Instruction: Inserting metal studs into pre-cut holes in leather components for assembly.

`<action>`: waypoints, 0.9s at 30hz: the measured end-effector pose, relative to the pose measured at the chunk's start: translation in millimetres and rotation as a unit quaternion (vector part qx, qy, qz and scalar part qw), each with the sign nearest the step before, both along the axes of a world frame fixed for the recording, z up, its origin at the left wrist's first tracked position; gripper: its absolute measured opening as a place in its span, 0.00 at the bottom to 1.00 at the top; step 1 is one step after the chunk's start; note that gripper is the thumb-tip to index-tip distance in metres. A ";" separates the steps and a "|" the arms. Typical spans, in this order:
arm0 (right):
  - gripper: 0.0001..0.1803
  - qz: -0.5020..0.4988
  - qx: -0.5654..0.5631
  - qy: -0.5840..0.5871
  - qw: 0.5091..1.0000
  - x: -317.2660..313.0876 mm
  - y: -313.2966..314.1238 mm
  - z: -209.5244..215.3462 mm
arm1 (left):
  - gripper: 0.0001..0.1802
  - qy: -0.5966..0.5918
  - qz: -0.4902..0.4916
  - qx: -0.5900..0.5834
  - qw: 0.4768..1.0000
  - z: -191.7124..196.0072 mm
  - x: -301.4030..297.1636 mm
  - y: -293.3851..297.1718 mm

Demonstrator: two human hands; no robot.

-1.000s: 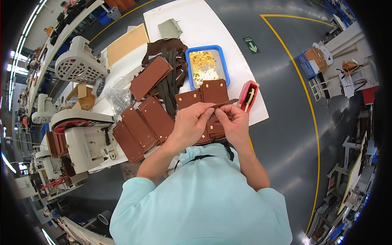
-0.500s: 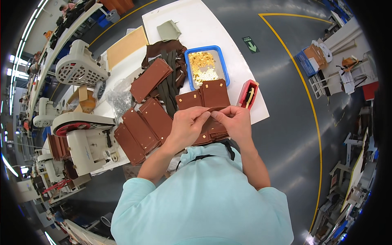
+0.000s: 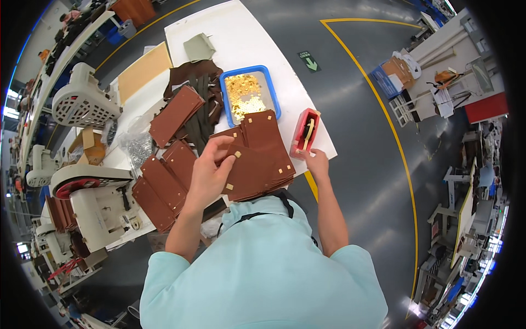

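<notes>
Brown leather-like panels (image 3: 255, 172) lie stacked before me, with small pale squares of tape (image 3: 229, 187) near their corners. My left hand (image 3: 207, 174) hovers at the stack's left edge, thumb and fingers apart and nothing between them. The thumb tip is close to one of the tape squares (image 3: 238, 154). To the right, my right hand (image 3: 318, 164) is at the near end of a red tape dispenser (image 3: 298, 134). Its thumb and finger are pinched together on the end of the tape, which they mostly hide. A cream-coloured roll (image 3: 310, 131) sits inside the dispenser.
Beyond the stack stands a blue-rimmed tray (image 3: 278, 104) of small gold pieces. More brown panels (image 3: 159, 189) lie to the left, near dark fabric strips (image 3: 200, 120) and a clear plastic bag (image 3: 137, 145). White machines (image 3: 101, 205) line the table's left side.
Both hands were together, pinching a brown panel. They have separated: the right hand has moved to the tape dispenser, and the left hand has let go and opened.
</notes>
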State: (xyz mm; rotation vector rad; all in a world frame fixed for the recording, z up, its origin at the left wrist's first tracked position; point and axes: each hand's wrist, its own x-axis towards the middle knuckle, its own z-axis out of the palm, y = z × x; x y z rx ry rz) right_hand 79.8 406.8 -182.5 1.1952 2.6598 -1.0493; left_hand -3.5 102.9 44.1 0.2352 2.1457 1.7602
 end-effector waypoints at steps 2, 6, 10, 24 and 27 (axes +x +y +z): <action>0.24 0.014 0.016 0.008 1.000 1.5 -3.8 -3.3 | 0.16 0.045 -0.027 -0.033 0.998 -6.0 -4.6 -9.3; 0.21 -0.100 -0.202 0.035 0.974 -2.6 -7.4 10.4 | 0.19 0.030 -0.044 -0.065 0.996 -0.6 -6.0 -10.4; 0.14 -0.171 -0.279 0.087 0.941 -5.5 -6.9 9.6 | 0.15 0.054 -0.029 -0.052 0.997 -4.8 -7.7 -9.1; 0.08 -0.379 -0.360 0.325 0.788 4.7 -51.4 -38.4 | 0.27 0.022 0.112 0.151 0.982 -10.4 -16.1 -6.8; 0.09 -0.385 -0.352 0.281 0.806 3.3 -48.2 -36.0 | 0.36 -0.063 0.125 0.235 0.962 -10.9 -16.5 -11.9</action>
